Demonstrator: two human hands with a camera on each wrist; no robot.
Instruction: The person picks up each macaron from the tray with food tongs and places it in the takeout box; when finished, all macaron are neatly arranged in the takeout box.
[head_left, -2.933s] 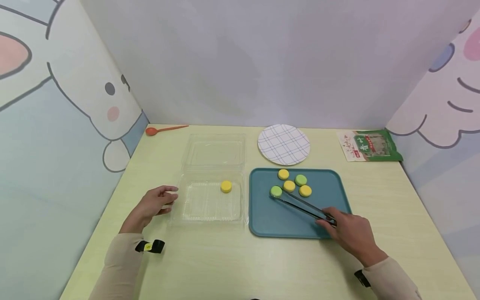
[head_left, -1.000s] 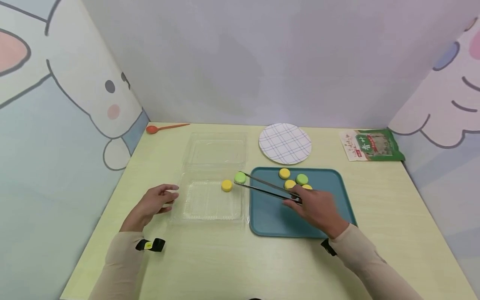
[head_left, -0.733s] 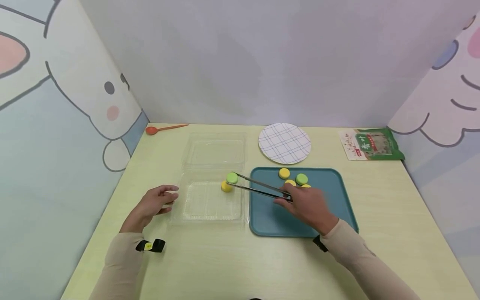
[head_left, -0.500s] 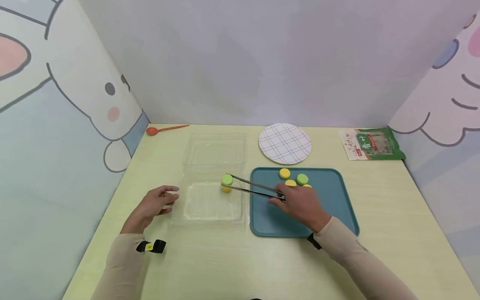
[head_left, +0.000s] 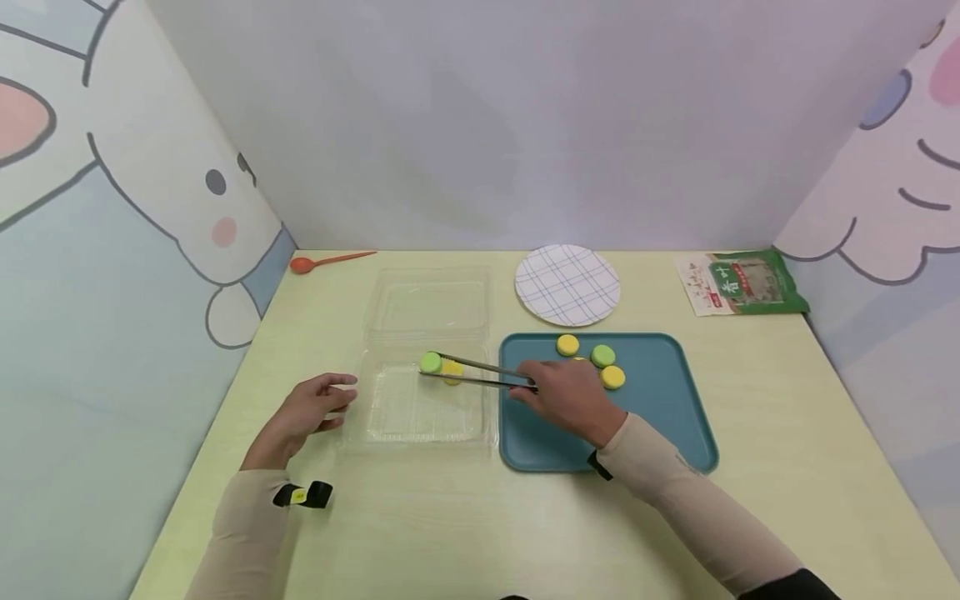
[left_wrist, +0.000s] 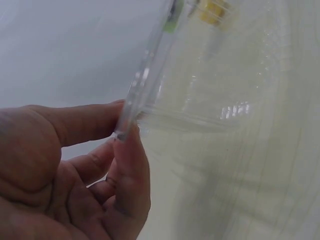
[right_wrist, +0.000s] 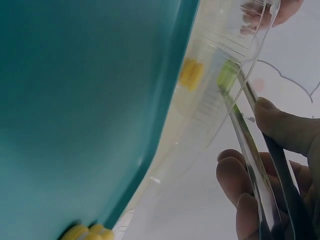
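My right hand [head_left: 573, 400] holds metal tongs [head_left: 483, 382], which pinch a green macaron [head_left: 431, 362] at their tips. Macaron and tips are over the clear plastic container [head_left: 412, 412], towards its back. A yellow macaron [head_left: 452, 379] lies in the container, partly hidden behind the tongs. At the container's left edge is my left hand [head_left: 311, 408]; in the left wrist view its thumb and fingers [left_wrist: 132, 180] pinch the clear rim [left_wrist: 145, 75]. The container's lid [head_left: 431, 302] lies folded back. In the right wrist view, the green macaron [right_wrist: 227, 75] shows through the plastic wall.
A blue tray [head_left: 525, 437] right of the container bears a green macaron [head_left: 603, 356] and several yellow ones, one partly hidden by my right hand. Behind stand a checked plate [head_left: 567, 285], a red spoon [head_left: 303, 265] and a green-and-white packet [head_left: 742, 283].
The tongs have taken the green macaron from the tray and carried it left, past the yellow macaron, over the container. My left hand has stayed at the container's edge.
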